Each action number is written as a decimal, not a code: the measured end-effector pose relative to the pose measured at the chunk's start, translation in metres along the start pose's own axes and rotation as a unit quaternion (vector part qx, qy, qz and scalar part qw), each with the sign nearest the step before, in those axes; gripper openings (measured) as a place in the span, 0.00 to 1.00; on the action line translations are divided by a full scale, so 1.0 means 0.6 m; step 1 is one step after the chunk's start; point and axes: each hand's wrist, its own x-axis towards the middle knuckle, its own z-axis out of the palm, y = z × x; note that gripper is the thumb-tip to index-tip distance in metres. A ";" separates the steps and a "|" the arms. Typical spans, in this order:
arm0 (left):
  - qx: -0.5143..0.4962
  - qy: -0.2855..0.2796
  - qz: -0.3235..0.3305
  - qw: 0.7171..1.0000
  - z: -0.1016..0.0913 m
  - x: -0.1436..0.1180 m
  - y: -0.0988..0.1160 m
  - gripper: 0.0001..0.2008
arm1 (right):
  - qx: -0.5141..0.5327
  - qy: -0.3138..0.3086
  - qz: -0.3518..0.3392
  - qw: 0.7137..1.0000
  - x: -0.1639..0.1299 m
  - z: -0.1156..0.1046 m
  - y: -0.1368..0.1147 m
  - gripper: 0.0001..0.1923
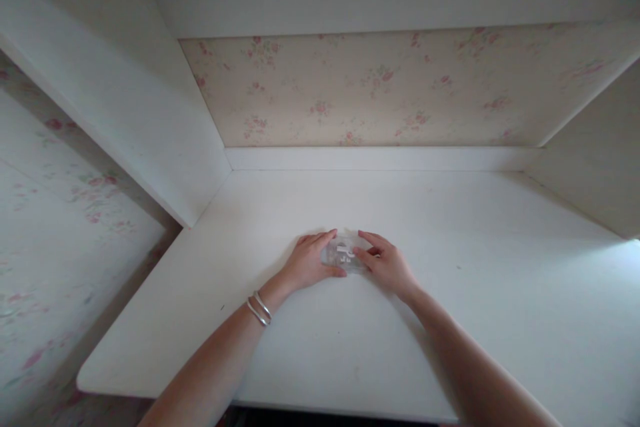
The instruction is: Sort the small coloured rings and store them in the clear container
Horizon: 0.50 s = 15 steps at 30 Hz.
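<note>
A small clear plastic case (pixel 345 261) lies on the white desk (pixel 320 347), with a few small white pieces (pixel 346 253) showing in or on it; their kind is too small to make out. Around the left end of the case is my left hand (pixel 313 260), thumb on the near edge and fingers on the far edge, gripping it. My right hand (pixel 387 265) is at the right end, its fingertips touching a white piece and the case. Two silver bangles (pixel 259 309) circle my left wrist.
White side panels (pixel 115 80) and a right panel (pixel 595 153) enclose the desk, with an overhead shelf board (pixel 350 0) above. Floral wallpaper (pixel 350 93) covers the back. The desk's rounded front-left corner (pixel 87 380) shows at lower left.
</note>
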 end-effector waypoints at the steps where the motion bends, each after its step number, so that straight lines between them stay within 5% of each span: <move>1: 0.001 0.001 -0.001 1.000 0.000 0.000 0.000 0.46 | 0.004 -0.004 0.002 1.000 -0.001 0.000 -0.001 0.22; 15: -0.018 -0.009 0.033 0.999 0.003 0.000 -0.007 0.45 | -0.012 -0.057 -0.060 0.996 -0.001 -0.002 -0.004 0.17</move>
